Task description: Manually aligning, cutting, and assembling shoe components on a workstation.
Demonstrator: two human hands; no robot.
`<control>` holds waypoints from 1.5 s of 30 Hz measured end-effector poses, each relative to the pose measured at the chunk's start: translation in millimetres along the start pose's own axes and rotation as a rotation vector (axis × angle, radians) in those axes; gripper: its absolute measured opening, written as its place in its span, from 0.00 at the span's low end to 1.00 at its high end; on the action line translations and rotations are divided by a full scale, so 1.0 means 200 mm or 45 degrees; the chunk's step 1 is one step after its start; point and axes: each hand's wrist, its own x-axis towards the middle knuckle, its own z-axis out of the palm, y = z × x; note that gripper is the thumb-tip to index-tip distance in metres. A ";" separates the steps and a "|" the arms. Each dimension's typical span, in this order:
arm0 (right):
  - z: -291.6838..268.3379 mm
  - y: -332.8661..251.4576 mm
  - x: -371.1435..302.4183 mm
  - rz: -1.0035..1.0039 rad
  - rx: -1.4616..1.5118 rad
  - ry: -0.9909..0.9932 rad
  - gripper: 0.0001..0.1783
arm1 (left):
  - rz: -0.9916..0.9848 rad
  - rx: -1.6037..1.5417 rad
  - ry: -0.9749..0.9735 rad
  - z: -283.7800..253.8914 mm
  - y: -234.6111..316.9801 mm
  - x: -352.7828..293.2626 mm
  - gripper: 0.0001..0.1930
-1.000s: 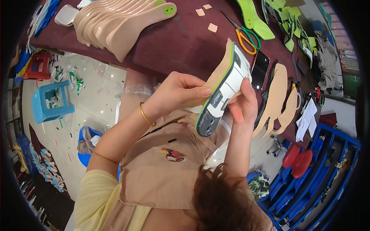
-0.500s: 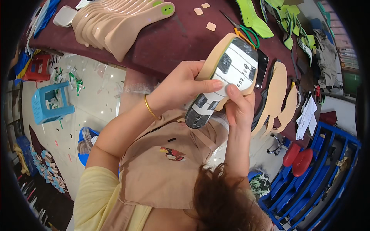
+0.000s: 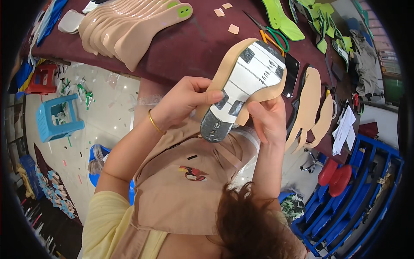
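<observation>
Your left grip (image 3: 187,101) pinches the left edge of a white-and-black-faced, tan-rimmed, foot-shaped piece (image 3: 248,80); your right grip (image 3: 268,118) is at its right edge. On the maroon surface (image 3: 181,54): orange-and-green-handled scissors (image 3: 271,31), black rectangular phone (image 3: 292,74), row of glossy tan foot-shaped pieces (image 3: 138,41).

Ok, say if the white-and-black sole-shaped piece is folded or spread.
Spread: the piece shows no fold, end to end.

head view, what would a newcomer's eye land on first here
Probably the white-and-black sole-shaped piece with a tan border near the middle, gripped by the left hand, with the right hand at its other edge. Next, perhaps the overlapping glossy tan pieces on the maroon table at upper left, then the bright green pieces at upper right.
</observation>
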 end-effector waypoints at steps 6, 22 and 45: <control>0.03 0.02 0.03 -0.018 0.100 0.190 0.29 | 0.012 0.122 0.006 -0.02 0.02 0.00 0.18; 0.20 0.03 0.02 -0.129 -0.453 0.223 0.17 | 0.193 -0.211 0.328 0.19 0.10 0.20 0.28; 0.24 0.11 0.15 -0.122 -0.458 0.195 0.26 | 1.045 0.326 0.575 0.24 -0.11 0.23 0.14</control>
